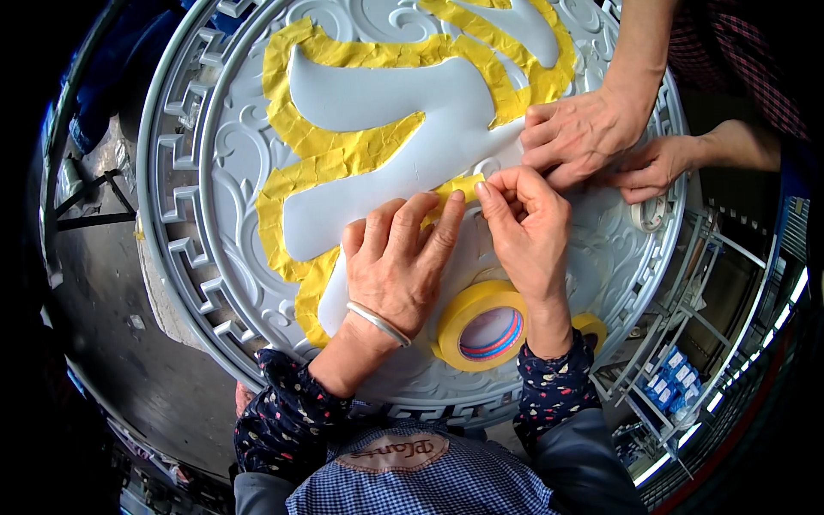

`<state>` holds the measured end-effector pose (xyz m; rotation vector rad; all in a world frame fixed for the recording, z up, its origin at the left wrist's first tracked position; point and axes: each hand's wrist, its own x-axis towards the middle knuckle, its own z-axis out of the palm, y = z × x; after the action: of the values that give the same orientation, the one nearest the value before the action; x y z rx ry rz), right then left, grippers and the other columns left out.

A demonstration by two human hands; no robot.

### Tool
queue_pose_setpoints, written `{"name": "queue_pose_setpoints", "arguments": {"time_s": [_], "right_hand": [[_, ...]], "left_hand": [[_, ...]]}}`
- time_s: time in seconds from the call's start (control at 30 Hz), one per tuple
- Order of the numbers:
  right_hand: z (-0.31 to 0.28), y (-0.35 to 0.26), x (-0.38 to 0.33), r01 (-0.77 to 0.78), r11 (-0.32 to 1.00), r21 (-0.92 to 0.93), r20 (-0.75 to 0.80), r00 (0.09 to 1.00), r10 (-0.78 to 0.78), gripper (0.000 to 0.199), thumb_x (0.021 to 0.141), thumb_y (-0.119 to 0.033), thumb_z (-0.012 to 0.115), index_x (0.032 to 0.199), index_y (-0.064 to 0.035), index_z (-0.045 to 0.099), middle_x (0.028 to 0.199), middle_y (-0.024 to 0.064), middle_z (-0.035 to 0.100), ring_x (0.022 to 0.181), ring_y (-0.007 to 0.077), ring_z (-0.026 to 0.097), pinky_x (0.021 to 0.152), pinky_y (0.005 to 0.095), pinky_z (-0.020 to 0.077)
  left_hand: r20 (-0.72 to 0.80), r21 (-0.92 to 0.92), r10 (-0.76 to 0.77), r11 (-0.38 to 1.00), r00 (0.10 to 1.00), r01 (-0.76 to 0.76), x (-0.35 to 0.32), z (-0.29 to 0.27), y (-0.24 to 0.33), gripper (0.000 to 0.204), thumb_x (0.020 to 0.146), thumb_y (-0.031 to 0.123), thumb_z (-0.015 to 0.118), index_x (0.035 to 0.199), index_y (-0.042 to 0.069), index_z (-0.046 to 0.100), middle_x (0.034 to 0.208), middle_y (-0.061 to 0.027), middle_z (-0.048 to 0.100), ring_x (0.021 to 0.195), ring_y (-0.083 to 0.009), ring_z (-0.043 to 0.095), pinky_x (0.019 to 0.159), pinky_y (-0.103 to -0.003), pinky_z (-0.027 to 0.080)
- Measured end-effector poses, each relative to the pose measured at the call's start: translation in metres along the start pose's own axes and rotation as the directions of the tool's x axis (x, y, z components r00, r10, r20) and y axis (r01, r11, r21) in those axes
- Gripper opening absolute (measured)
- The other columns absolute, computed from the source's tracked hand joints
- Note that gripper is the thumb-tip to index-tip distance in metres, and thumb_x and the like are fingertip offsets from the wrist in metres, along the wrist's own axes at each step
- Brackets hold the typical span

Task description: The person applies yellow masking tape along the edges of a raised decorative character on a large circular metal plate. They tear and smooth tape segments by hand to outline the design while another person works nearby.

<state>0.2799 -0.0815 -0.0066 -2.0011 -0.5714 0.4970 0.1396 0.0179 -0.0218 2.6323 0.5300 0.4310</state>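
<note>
A large round grey relief panel [245, 154] lies below my hands, with carved scrolls and a fretwork rim. Its smooth raised shape [378, 99] is edged with yellow masking tape [326, 150]. My left hand [396, 262], a bangle at its wrist, rests on the panel with fingers spread, fingertips at a short strip of masking tape [453, 186]. Thumb and forefinger of my right hand [534, 240] pinch that strip's right end. Beside my right wrist lies a roll of yellow masking tape [454, 319]; another yellow roll [590, 326] is partly hidden behind the wrist.
At the upper right, a co-worker's two hands [592, 129] work on the panel close to my right hand. A whitish ring [650, 213] lies below them. Metal racking [712, 283] and blue-and-white packs [674, 382] stand beyond the right rim.
</note>
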Motion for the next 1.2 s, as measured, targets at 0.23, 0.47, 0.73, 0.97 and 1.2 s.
{"name": "queue_pose_setpoints", "arguments": {"time_s": [0.23, 0.47, 0.73, 0.97, 1.2], "right_hand": [[0.002, 0.001, 0.001, -0.012, 0.999, -0.040, -0.021, 1.000, 0.011, 0.014, 0.095, -0.007, 0.076, 0.088, 0.0005, 0.066, 0.069, 0.0065, 0.067, 0.057, 0.0105, 0.062, 0.055, 0.0283, 0.0486], [0.003, 0.001, 0.001, -0.026, 0.997, -0.071, -0.031, 0.999, 0.023, 0.015, 0.094, -0.007, 0.077, 0.088, -0.0002, 0.066, 0.071, 0.0076, 0.068, 0.058, 0.0136, 0.064, 0.056, 0.0302, 0.0499], [0.004, 0.004, 0.002, -0.002, 0.991, -0.136, -0.022, 1.000, -0.002, 0.014, 0.096, -0.007, 0.076, 0.090, -0.0002, 0.066, 0.073, 0.0015, 0.066, 0.061, 0.0062, 0.057, 0.056, 0.0242, 0.0458], [0.004, -0.001, 0.003, -0.009, 0.980, -0.198, -0.019, 1.000, 0.005, 0.014, 0.097, -0.004, 0.074, 0.088, 0.0010, 0.064, 0.069, -0.0018, 0.063, 0.059, 0.0014, 0.054, 0.053, 0.0210, 0.0437], [0.007, -0.008, 0.007, -0.078, 0.976, -0.204, -0.039, 0.997, 0.071, 0.016, 0.090, -0.007, 0.077, 0.082, -0.0045, 0.063, 0.064, 0.0078, 0.067, 0.055, 0.0236, 0.067, 0.057, 0.0368, 0.0508]], "left_hand": [[0.000, 0.032, -0.005, 0.999, 1.000, 0.005, 0.000, 0.003, 0.001, 0.058, 0.086, 0.009, 0.070, 0.142, 0.021, 0.065, 0.127, 0.0029, 0.060, 0.110, -0.0168, 0.059, 0.088, -0.038, 0.042], [0.029, 0.049, -0.023, 0.999, 0.999, 0.022, 0.001, 0.003, 0.002, 0.059, 0.084, 0.016, 0.068, 0.143, 0.019, 0.065, 0.127, 0.0036, 0.059, 0.112, -0.0162, 0.058, 0.088, -0.038, 0.041], [0.012, 0.069, -0.024, 0.997, 1.000, 0.023, 0.002, 0.004, 0.003, 0.057, 0.085, 0.016, 0.069, 0.142, 0.018, 0.066, 0.127, 0.0044, 0.059, 0.111, -0.0155, 0.058, 0.088, -0.037, 0.041], [0.010, 0.083, -0.017, 0.996, 1.000, 0.016, 0.002, 0.006, 0.003, 0.057, 0.084, 0.018, 0.067, 0.141, 0.017, 0.067, 0.128, 0.0041, 0.058, 0.112, -0.0155, 0.058, 0.089, -0.038, 0.041], [0.014, 0.078, -0.022, 0.997, 1.000, 0.021, 0.001, 0.007, 0.002, 0.058, 0.084, 0.017, 0.066, 0.142, 0.017, 0.066, 0.129, 0.0036, 0.058, 0.113, -0.0159, 0.057, 0.090, -0.038, 0.041]]}}
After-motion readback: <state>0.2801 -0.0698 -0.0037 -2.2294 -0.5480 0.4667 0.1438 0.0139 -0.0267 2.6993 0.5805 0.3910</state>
